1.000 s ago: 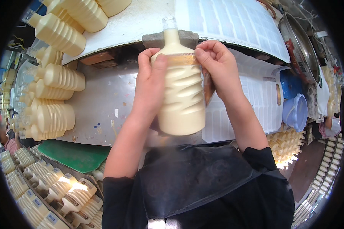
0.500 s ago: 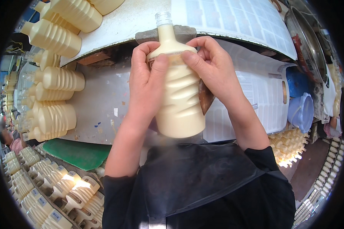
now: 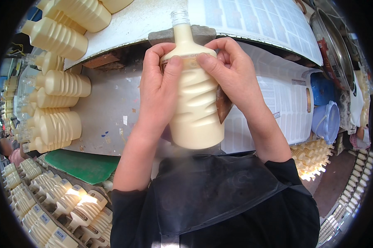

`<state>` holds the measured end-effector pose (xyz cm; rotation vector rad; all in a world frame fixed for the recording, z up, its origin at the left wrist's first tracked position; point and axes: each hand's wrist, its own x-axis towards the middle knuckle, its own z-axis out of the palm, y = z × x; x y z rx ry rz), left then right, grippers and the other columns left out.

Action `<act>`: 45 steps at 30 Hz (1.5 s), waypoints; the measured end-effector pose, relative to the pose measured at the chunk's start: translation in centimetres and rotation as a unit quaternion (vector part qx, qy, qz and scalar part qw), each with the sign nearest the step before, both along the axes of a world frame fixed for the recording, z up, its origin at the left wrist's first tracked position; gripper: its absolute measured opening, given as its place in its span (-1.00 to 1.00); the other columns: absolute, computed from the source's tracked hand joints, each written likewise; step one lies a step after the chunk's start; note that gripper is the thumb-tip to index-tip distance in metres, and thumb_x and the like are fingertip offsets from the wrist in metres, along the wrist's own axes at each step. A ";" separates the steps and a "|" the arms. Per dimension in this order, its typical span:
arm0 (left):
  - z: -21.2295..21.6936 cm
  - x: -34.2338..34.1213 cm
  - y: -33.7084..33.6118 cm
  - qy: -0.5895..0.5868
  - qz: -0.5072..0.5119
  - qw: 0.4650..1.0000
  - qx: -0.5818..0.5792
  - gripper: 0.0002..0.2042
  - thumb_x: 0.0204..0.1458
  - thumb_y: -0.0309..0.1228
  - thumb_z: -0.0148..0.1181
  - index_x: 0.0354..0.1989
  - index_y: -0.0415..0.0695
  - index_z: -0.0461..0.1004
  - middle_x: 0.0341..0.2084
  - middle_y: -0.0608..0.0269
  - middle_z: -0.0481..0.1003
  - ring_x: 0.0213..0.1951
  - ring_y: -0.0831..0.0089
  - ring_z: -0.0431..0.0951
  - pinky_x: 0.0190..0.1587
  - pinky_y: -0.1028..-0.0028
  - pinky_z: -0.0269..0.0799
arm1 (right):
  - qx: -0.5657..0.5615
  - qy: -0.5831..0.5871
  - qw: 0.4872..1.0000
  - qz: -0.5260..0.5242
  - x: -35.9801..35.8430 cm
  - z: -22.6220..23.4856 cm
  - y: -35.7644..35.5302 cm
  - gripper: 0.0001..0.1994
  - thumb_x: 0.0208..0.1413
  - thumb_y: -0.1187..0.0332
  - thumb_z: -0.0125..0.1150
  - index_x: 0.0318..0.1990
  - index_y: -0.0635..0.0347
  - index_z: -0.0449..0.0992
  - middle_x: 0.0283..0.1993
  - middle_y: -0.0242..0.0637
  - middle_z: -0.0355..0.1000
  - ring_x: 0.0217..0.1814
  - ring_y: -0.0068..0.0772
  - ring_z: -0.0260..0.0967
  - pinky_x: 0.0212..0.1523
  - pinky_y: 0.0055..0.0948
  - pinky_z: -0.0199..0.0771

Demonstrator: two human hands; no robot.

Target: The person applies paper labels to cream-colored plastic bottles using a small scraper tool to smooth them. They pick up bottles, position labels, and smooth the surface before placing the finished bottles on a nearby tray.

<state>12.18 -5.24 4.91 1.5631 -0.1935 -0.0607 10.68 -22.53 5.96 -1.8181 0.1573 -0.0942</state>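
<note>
A cream-coloured bottle (image 3: 197,120) with slanted ridges and a clear threaded neck lies in front of me, its neck pointing away over a grey pad (image 3: 203,36). My left hand (image 3: 160,78) grips its left shoulder, the thumb pressed on the front. On the right shoulder, my right hand (image 3: 231,68) holds it too, with its thumb on a see-through label band (image 3: 190,58) that runs across the upper body. The fingertips behind the bottle are hidden. A brown wedge-shaped piece (image 3: 223,105) shows beside the bottle's right side, under my right hand.
Several similar bottles (image 3: 66,84) stand along the table's left side. Sheets of clear labels (image 3: 252,18) lie on the white board ahead, and more sheets (image 3: 277,99) to the right. A lilac bucket (image 3: 327,122) is at the right. Labelled bottles (image 3: 87,206) fill racks at lower left.
Both hands and the bottle have shifted very slightly in the picture. The grip stays the same, with both thumbs still on the label band.
</note>
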 end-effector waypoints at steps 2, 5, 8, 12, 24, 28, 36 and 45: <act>-0.1 0.1 0.0 -0.004 0.002 1.000 -0.003 -0.67 0.37 -0.27 0.08 0.15 -0.24 0.32 -0.03 0.16 0.44 -0.03 0.48 0.45 0.07 0.46 0.42 | 0.000 0.001 1.000 0.001 0.0 0.0 0.0 -0.54 0.08 0.07 0.44 -0.07 0.29 0.51 -0.46 -0.38 0.39 -0.39 -0.55 0.33 -0.32 -0.44 0.40; -0.2 0.1 -0.1 -0.005 0.005 1.000 0.001 -0.67 0.37 -0.28 0.07 0.15 -0.24 0.32 -0.03 0.16 0.43 -0.04 0.49 0.45 0.06 0.46 0.42 | 0.000 -0.002 1.000 0.001 0.1 0.0 0.0 -0.54 0.08 0.08 0.44 -0.08 0.29 0.51 -0.46 -0.38 0.39 -0.40 -0.56 0.32 -0.33 -0.45 0.39; -0.1 0.0 -0.1 -0.008 0.002 1.000 -0.010 -0.67 0.37 -0.28 0.07 0.16 -0.25 0.31 -0.03 0.16 0.43 -0.03 0.49 0.45 0.07 0.46 0.42 | 0.002 -0.009 1.000 0.002 0.0 0.0 0.0 -0.60 0.12 0.14 0.43 -0.08 0.29 0.52 -0.46 -0.46 0.36 -0.40 -0.64 0.28 -0.35 -0.54 0.33; 0.0 -0.1 -0.2 0.006 0.001 1.000 -0.017 -0.67 0.36 -0.29 0.07 0.16 -0.25 0.31 -0.03 0.16 0.43 -0.03 0.48 0.45 0.07 0.46 0.42 | -0.002 -0.011 1.000 0.007 0.0 -0.1 0.2 -0.68 0.19 0.25 0.39 -0.05 0.28 0.51 -0.44 -0.60 0.30 -0.41 -0.81 0.18 -0.40 -0.71 0.21; 0.7 0.1 -0.3 0.021 0.012 0.999 0.027 -0.58 0.28 -0.19 0.21 0.13 -0.23 0.31 -0.06 0.12 0.48 -0.06 0.45 0.48 0.04 0.41 0.46 | 0.116 0.010 0.991 0.065 0.0 0.0 -1.1 -0.76 0.40 0.25 0.15 0.03 0.22 0.47 -0.27 -0.51 0.47 -0.27 -0.80 0.33 -0.29 -0.72 0.32; 0.7 0.2 -0.4 0.011 0.017 0.999 0.041 -0.58 0.26 -0.19 0.22 0.12 -0.21 0.31 -0.07 0.13 0.49 -0.07 0.45 0.49 0.02 0.41 0.47 | 0.102 -0.001 0.993 0.061 0.1 -0.9 -0.8 -0.75 0.39 0.27 0.18 0.05 0.23 0.44 -0.26 -0.48 0.49 -0.26 -0.79 0.34 -0.26 -0.71 0.34; 0.7 0.1 -0.5 0.016 0.020 0.999 0.029 -0.60 0.26 -0.22 0.21 0.12 -0.20 0.31 -0.07 0.14 0.49 -0.08 0.46 0.48 0.01 0.41 0.47 | 0.088 -0.010 0.994 0.058 0.1 -0.8 -0.7 -0.76 0.39 0.26 0.17 0.03 0.24 0.45 -0.31 -0.51 0.44 -0.29 -0.80 0.31 -0.27 -0.71 0.33; 0.7 0.0 -0.6 0.024 0.026 0.999 0.024 -0.61 0.27 -0.25 0.21 0.13 -0.22 0.31 -0.04 0.14 0.47 -0.06 0.46 0.48 0.02 0.41 0.47 | 0.150 0.014 0.986 0.074 0.0 -0.4 -1.5 -0.73 0.43 0.20 0.07 0.02 0.21 0.48 -0.31 -0.55 0.41 -0.37 -0.80 0.21 -0.31 -0.73 0.27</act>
